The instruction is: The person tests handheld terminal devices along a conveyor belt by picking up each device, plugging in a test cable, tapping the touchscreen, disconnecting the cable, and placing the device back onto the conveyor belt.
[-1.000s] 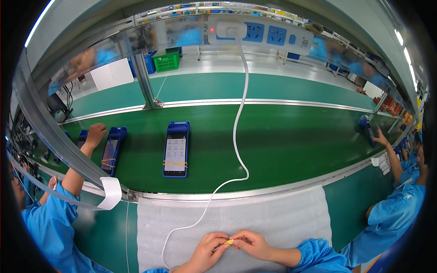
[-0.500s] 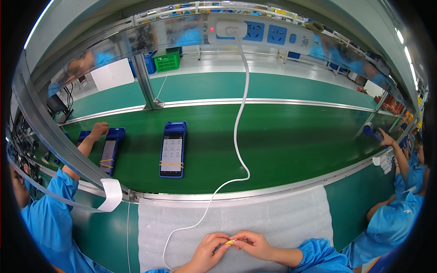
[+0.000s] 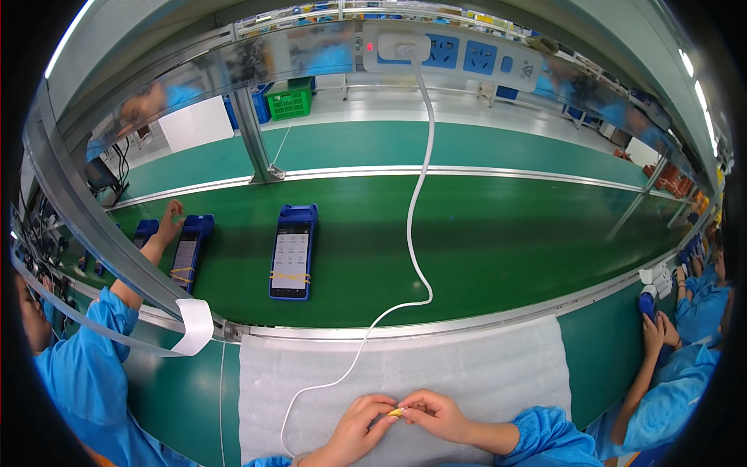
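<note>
Over the white foam sheet (image 3: pixel 459 366), my two hands meet at the near edge of the view. Between their fingertips is a small yellow piece (image 3: pixel 396 412), too small to make out its kind. My left hand (image 3: pixel 356 430) pinches it from one side and my right hand (image 3: pixel 437 415) from the other, fingers closed. A white cable (image 3: pixel 413 233) drops from a plug in the power strip (image 3: pixel 498 66), crosses the belt and the foam, and runs out of sight near my left wrist.
On the green belt (image 3: pixel 467 249) lies a blue handheld payment terminal (image 3: pixel 291 253) with yellow rubber bands; another terminal (image 3: pixel 188 249) lies farther left. A co-worker's hand (image 3: pixel 171 222) is over the belt there. At right, a co-worker holds a blue device (image 3: pixel 647 302). A metal post (image 3: pixel 124 241) stands at left.
The co-worker at right has brought the blue device from above the belt down to the bench side. The left co-worker's hand has lifted off the terminal. My hands stay nearly in place.
</note>
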A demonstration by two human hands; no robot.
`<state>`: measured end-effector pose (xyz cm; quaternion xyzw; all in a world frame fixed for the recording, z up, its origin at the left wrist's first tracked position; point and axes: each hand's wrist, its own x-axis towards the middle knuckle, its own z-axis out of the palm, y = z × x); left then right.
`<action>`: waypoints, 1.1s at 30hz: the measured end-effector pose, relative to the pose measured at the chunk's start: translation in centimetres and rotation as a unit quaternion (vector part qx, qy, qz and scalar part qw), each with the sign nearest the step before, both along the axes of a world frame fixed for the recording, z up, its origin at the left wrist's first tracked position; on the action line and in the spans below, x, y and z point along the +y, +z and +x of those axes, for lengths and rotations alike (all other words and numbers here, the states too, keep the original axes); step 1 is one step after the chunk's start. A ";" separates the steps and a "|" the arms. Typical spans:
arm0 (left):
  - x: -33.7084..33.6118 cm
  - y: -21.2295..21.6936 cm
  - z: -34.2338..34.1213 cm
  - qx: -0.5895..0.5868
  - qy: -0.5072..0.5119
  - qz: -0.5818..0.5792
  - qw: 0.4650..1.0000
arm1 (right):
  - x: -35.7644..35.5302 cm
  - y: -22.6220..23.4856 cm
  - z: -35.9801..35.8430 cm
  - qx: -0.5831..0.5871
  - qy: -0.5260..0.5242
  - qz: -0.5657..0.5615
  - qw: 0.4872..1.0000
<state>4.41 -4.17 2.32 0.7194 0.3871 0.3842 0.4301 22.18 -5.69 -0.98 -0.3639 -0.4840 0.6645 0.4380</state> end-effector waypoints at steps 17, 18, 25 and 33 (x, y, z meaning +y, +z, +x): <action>0.0 -0.4 -0.1 0.017 -0.003 0.011 1.000 | 0.1 0.0 0.1 -0.021 0.018 -0.001 1.000; 0.0 -0.4 -0.1 0.018 -0.004 0.014 1.000 | 0.1 0.0 0.1 -0.022 0.018 0.000 1.000; 0.0 -0.3 -0.1 0.016 -0.009 0.010 1.000 | 0.1 0.1 -0.1 -0.018 0.006 -0.003 1.000; 0.0 -0.2 -0.2 0.015 -0.012 0.008 1.000 | -0.1 -0.1 -0.1 0.014 0.008 -0.016 1.000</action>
